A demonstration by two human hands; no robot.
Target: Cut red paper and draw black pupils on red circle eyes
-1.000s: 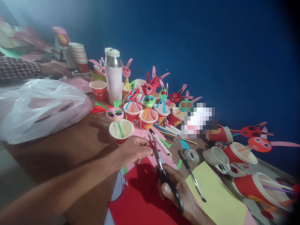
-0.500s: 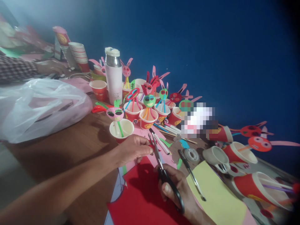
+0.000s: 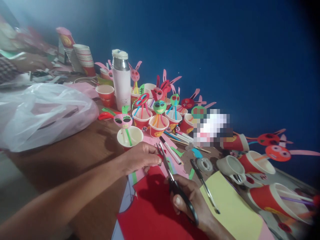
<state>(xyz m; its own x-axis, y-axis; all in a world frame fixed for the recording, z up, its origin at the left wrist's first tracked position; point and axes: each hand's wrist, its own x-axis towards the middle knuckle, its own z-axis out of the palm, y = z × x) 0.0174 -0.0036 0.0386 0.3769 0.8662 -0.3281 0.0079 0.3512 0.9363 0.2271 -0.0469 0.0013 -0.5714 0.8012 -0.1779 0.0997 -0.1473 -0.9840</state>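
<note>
My left hand is closed in a pinch on a small piece of red paper, mostly hidden by the fingers. My right hand grips black-handled scissors, their blades pointing up and away beside that piece, slightly apart at the tips. Under both hands lies a large red paper sheet with a cut, jagged left edge. Just beyond my left hand stands a paper cup with a pink paper face on a green straw.
Several paper cups with paper faces, a white flask and a plastic bag stand further back. To the right are a pen, yellow paper, a tape roll and a white mug. Another person's hand is at far left.
My hands stay nearly in place; the scissor blades have shifted slightly against the red piece. The red sheet has slid slightly right. At far left the other person's hand has drawn back leftward.
</note>
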